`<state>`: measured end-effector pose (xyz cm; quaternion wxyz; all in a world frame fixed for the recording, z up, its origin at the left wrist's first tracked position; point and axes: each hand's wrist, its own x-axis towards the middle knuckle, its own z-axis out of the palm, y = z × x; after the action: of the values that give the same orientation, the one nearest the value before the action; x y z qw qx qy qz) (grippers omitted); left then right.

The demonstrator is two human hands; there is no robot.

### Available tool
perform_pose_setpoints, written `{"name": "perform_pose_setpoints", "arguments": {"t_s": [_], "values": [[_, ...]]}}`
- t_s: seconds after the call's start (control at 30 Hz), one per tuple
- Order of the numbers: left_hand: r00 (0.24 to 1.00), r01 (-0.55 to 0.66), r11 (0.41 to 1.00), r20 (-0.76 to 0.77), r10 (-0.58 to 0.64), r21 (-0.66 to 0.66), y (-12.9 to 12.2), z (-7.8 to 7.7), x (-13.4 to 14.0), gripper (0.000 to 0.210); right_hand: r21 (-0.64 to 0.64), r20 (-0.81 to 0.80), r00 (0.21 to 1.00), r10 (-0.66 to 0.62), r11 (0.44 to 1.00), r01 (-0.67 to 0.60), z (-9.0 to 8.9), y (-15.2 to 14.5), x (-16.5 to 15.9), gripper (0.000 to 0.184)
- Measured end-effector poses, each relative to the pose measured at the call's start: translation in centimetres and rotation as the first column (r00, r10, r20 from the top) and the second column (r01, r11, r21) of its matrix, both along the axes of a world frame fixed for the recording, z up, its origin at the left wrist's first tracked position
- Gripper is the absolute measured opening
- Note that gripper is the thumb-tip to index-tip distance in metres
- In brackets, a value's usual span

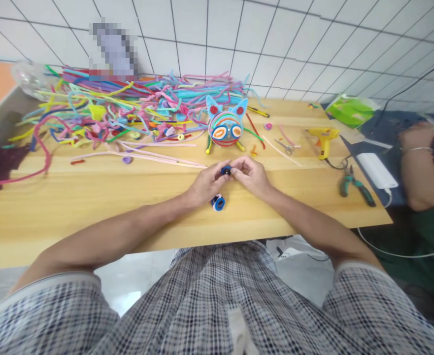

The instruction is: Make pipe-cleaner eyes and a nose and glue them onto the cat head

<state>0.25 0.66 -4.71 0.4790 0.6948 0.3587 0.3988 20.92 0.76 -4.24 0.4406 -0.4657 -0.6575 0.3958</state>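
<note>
Tabletop point(102, 224) of pale wood lay under the left hand point(207, 183) and the right hand point(254, 177), which met near its middle, toward the near side. Between them they held a dark blue coil point(225, 170), apparently wound pipe cleaner. The left thumb and forefinger pinched it from the left; the right thumb and index finger pressed together at its right edge, with the other right fingers curled. Such a two-sided hold probably kept a small, springy piece steady under close view. A similar blue-and-black disc point(218, 202) with a pale wrap lay just on the near side of the left hand, perhaps to stay within reach.

Farther off, a pipe-cleaner animal head point(225, 129) faced the near side, likely so that its front could be seen. A heap of coloured pipe cleaners point(157, 98) filled the far left, presumably kept against the tiled wall point(276, 44) to spare working room. On the right, a yellow glue gun point(324, 140) and teal-handled pliers point(355, 187) lay apart from the loose stems, near a white rectangular device point(377, 170). A co-worker's forearm point(421, 162) showed farther right. No brand or writing was legible on these tools, nor on the bright green package point(351, 111) at far right.
</note>
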Motion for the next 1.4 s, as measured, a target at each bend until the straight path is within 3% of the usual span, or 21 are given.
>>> {"name": "perform_pose_setpoints", "arguments": {"t_s": [0.07, 0.17, 0.3, 0.4, 0.63, 0.8, 0.93, 1.17, 1.4], "values": [[0.995, 0.022, 0.989, 0.1, -0.008, -0.147, 0.1, 0.0, 0.3, 0.057, 0.017, 0.001, 1.0, -0.012, 1.0, 0.012, 0.2, 0.1, 0.2, 0.027], [0.965, 0.088, 0.936, 0.262, 0.005, -0.342, 0.2, 0.1, 0.6, 0.068, 0.149, 0.084, 0.996, 0.003, 0.989, -0.016, 0.7, 0.2, 0.6, 0.026], [0.949, 0.069, 0.916, 0.308, 0.061, -0.394, 0.2, 0.6, 0.5, 0.06, 0.356, 0.256, 0.963, 0.083, 0.918, -0.174, 1.2, -0.1, 0.9, 0.036], [0.951, 0.095, 0.9, 0.306, 0.044, -0.425, 0.1, 1.1, 0.3, 0.059, 0.441, 0.305, 0.95, 0.071, 0.873, -0.207, 1.0, -0.2, 1.1, 0.031], [0.97, 0.116, 0.904, 0.241, -0.014, -0.413, 0.0, 1.7, -0.1, 0.064, 0.463, 0.311, 0.948, 0.067, 0.861, -0.212, 0.6, -0.1, 1.4, 0.027], [0.96, 0.028, 0.871, 0.256, 0.113, -0.491, 0.1, 2.4, -0.1, 0.069, 0.401, 0.287, 0.954, 0.09, 0.893, -0.205, 1.1, -0.2, 1.4, 0.025], [0.954, 0.006, 0.859, 0.261, 0.149, -0.511, 0.3, 3.2, 0.1, 0.068, 0.396, 0.301, 0.945, 0.128, 0.885, -0.246, 1.2, -0.3, 1.5, 0.026], [0.953, 0.028, 0.824, 0.264, 0.15, -0.567, 0.4, 3.4, -0.3, 0.043, 0.329, 0.248, 0.962, 0.113, 0.924, -0.193, 1.1, -0.8, 1.4, 0.031], [0.954, 0.095, 0.774, 0.28, 0.11, -0.626, 0.7, 4.0, -0.3, 0.032, 0.353, 0.239, 0.963, 0.128, 0.912, -0.208, 0.8, -0.7, 1.5, 0.026]]}}
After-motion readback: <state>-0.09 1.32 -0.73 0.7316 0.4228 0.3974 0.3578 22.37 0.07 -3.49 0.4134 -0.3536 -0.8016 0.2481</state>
